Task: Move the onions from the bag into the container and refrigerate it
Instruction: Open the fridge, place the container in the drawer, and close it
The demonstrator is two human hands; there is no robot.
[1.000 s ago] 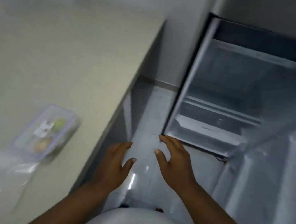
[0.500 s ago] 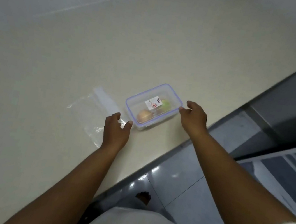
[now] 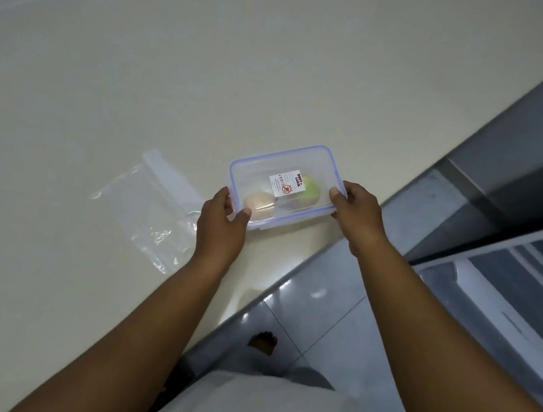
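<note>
Now clear, lidded rectangular container

— What carries it all?
— A pale cream bench, running far and left, its edge cutting diagonally toward the near side.
— And beyond that edge?
— A glossy grey tiled floor with a bare foot on it; at right, a dark grey panel.
</note>
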